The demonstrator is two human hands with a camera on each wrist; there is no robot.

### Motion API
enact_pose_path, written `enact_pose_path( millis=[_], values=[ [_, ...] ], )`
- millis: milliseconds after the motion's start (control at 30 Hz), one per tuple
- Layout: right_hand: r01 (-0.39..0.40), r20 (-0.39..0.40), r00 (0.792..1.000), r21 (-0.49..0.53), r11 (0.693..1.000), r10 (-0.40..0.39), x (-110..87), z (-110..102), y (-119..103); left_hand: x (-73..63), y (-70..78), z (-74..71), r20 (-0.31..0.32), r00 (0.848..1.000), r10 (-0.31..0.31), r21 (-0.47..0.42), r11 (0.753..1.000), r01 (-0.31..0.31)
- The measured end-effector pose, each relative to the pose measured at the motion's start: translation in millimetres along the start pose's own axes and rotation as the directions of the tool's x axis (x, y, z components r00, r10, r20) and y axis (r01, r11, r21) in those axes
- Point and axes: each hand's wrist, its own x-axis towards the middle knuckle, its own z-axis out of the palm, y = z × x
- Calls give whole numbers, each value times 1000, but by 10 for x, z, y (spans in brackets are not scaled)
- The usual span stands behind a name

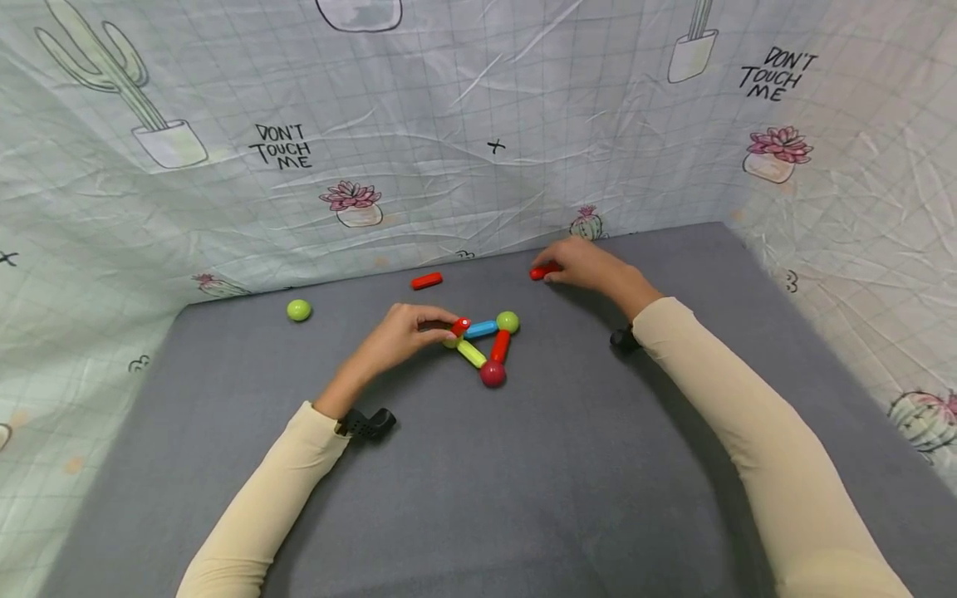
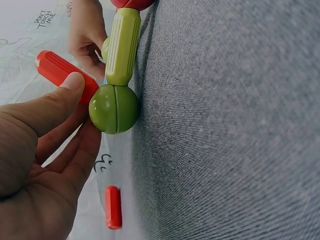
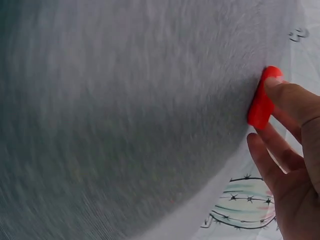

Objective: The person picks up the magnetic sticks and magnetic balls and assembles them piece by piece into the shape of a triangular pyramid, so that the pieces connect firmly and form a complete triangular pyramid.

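A triangle of magnetic rods and balls lies mid-table: a blue rod (image 1: 481,330), a yellow-green rod (image 1: 472,354) and a red rod (image 1: 501,346) between two green balls and a red ball (image 1: 493,373). With thumb and fingers my left hand (image 1: 407,332) pinches another red rod (image 2: 62,72), which slants up from the left green ball (image 2: 114,109). At the far side of the table, my right hand (image 1: 586,267) pinches a separate red rod (image 3: 262,100) between thumb and fingers, low over the cloth.
A loose red rod (image 1: 427,281) lies near the back edge, left of centre. Farther left sits a loose green ball (image 1: 299,311). A printed fabric wall (image 1: 449,124) rises behind the grey tabletop (image 1: 523,490).
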Motion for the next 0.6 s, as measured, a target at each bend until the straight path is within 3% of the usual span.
enact_pose_path(
  millis=[200,500,600],
  values=[
    [24,35,999,5,1000,-24,91,10,25,-14,-26,-8,10,1000,-3,3,1000,3],
    [55,-16,998,7,998,-55,82,30,101,8,-58,21,-6,999,35,29,999,-35],
    [32,-31,999,22,999,-32,70,23,104,23,-67,27,-17,999,39,44,998,-38]
  ],
)
